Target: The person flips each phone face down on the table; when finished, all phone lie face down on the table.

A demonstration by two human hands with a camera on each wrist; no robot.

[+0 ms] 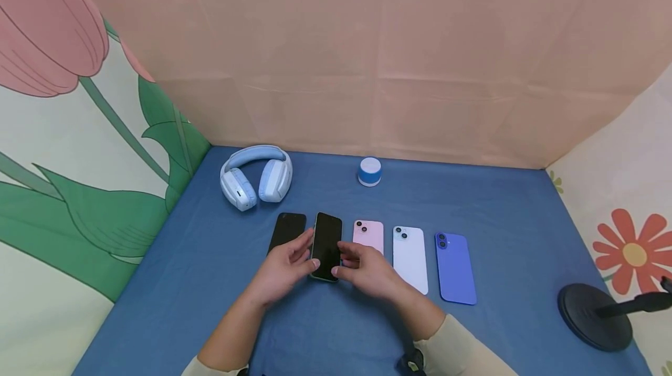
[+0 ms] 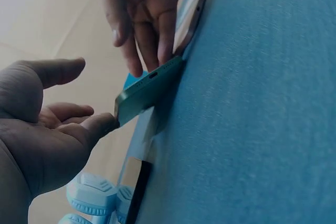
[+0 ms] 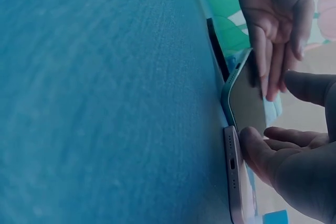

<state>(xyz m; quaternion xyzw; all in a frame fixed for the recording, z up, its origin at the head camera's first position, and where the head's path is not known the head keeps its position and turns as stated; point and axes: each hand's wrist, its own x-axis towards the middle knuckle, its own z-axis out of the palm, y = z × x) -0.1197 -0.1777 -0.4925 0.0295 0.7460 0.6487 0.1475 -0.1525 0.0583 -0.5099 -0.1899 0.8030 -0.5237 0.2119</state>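
A phone with a black screen and a pale green frame (image 1: 326, 248) lies between my two hands, screen up. Its left edge is tilted off the table, as the left wrist view shows of its green back (image 2: 152, 92). My left hand (image 1: 285, 266) has its fingertips at that raised edge, thumb standing apart. On the other side my right hand (image 1: 371, 271) keeps its fingers extended beside the right edge, fingertips right at the phone. Left of it lies a black phone (image 1: 287, 229), partly hidden by my left hand. A pink phone (image 1: 369, 231) is partly covered by my right hand.
Right of the pink phone lie a white phone (image 1: 410, 256) and a purple phone (image 1: 455, 268), backs up. Light blue headphones (image 1: 275, 181) and a blue-and-white round container (image 1: 370, 172) stand farther back. A black stand base (image 1: 590, 317) is at the right edge of the blue-covered table (image 1: 514, 236).
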